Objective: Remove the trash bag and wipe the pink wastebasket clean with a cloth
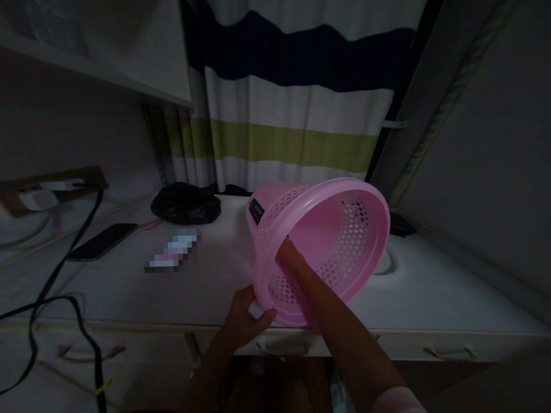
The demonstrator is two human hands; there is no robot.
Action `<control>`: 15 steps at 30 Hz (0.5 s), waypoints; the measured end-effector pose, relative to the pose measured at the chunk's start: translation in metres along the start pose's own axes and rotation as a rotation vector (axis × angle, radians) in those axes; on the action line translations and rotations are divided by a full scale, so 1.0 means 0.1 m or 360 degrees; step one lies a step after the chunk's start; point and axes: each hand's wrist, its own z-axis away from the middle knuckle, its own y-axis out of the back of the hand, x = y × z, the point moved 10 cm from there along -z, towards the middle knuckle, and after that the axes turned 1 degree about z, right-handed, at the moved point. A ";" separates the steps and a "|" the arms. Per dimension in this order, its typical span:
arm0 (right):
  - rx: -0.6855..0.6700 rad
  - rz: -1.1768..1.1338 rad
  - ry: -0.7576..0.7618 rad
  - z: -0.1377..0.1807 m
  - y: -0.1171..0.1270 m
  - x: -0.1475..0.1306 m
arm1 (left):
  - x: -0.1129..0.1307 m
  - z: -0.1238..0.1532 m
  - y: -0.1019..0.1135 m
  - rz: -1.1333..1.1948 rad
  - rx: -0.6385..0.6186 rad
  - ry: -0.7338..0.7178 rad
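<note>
A pink plastic wastebasket [321,226] with round and hexagonal holes lies tipped on the white desk, its mouth turned toward me. My left hand [243,319] grips the near left part of its rim, thumb on the inside and fingers around the outside. Deep inside the basket is my right hand [288,252], the forearm passing through the mouth. The basket's wall and shadow hide the right fingers, so what they touch does not show. A dark label [256,211] is stuck on the basket's outer left side.
A black plastic bag [185,203] sits at the back left. Near it lie a dark phone [104,241] and a blurred-out flat object [174,251]. Black cables [56,274] hang from a power strip [49,187]. A striped curtain [294,109] closes off the back; walls stand on both sides.
</note>
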 end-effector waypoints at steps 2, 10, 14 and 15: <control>-0.0031 -0.0009 -0.0037 0.04 0.00 0.00 | 0.02 0.02 0.00 -0.0047 0.0042 0.0021; -0.0064 -0.0220 0.0162 0.48 0.06 -0.18 | -0.02 0.08 -0.05 0.0062 0.0027 0.0083; -0.0030 -0.0489 0.0295 0.69 0.16 -0.22 | -0.02 0.02 -0.07 0.0165 -0.0030 0.0110; -0.0027 -0.0531 0.0335 0.72 0.19 -0.23 | -0.03 0.01 -0.07 0.0182 -0.0042 0.0126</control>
